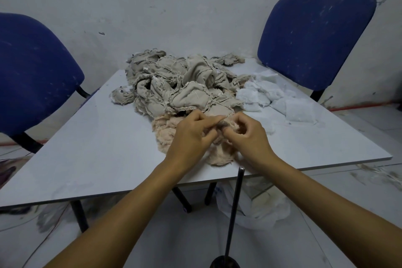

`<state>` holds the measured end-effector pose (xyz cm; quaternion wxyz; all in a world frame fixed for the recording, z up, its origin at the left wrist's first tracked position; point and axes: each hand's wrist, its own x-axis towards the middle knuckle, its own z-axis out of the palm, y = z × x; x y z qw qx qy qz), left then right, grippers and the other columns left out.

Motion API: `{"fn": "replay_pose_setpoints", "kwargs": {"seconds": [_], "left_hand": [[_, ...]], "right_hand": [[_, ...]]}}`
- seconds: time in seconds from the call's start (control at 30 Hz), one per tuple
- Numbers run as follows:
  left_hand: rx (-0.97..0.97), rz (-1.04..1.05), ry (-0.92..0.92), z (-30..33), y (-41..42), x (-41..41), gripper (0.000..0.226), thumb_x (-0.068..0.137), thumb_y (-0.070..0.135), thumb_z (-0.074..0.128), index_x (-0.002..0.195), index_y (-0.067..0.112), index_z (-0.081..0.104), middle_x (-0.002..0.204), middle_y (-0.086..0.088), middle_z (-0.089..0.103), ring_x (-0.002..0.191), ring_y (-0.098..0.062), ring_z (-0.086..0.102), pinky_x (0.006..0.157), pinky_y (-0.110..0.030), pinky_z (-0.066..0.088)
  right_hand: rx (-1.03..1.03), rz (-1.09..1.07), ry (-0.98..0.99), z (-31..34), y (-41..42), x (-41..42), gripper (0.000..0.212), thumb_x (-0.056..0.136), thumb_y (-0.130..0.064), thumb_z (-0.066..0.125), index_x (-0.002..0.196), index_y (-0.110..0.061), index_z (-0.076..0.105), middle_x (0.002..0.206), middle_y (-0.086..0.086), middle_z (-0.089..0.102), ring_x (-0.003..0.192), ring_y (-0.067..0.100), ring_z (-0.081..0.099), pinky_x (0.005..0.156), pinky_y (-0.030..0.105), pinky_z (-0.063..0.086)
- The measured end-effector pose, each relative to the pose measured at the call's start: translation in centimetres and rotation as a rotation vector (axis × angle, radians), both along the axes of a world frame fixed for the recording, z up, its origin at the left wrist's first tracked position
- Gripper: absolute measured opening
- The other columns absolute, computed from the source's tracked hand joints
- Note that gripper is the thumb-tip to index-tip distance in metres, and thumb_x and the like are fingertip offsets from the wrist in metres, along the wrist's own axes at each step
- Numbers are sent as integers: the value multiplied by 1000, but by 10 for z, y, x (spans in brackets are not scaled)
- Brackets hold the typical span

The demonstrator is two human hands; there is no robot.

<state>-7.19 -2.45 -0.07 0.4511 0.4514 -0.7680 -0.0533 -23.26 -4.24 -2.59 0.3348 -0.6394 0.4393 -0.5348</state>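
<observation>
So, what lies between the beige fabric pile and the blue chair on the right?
White fluffy pieces, perhaps wadding, lie there on the table; the head view shows it.

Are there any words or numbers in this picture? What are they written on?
No text here can be read.
Plastic bag under the table: small blue marks, too blurred to read.
Peach cloth pinched by the left hand and right hand: no writing.
Beige cloth pile: no writing.
</observation>
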Motion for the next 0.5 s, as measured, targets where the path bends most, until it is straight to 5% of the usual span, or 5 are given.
{"fn": "replay_pose_setpoints", "kwargs": {"seconds": [0.23, 0.4, 0.5], "left_hand": [[8, 26, 77, 3, 0, -1, 40, 85, 1, 68, 122, 17, 70, 88, 3, 54, 72, 2, 50, 67, -7, 39], [60, 17, 176, 5, -1, 1, 43, 82, -2, 67, 119, 20, 71, 86, 4, 57, 74, -3, 53, 66, -10, 43], [42, -60, 206, 6, 2, -1, 36, 80, -3, 65, 106, 20, 73, 94, -2, 63, 81, -6, 57, 68, -12, 44]], "right_hand": [[106, 303, -94, 5, 1, -6, 25, 81, -23, 72, 104, -16, 67, 82, -6, 68, 75, 9, 63, 62, 19, 49], [105, 160, -43, 2, -4, -5, 13, 87, -15, 73, 93, -7, 65, 83, 21, 66, 73, 25, 62, 67, 50, 53], [79, 76, -39, 2, -4, -3, 15, 85, -20, 75, 86, -8, 65, 70, 7, 65, 64, 17, 61, 66, 47, 53]]}}
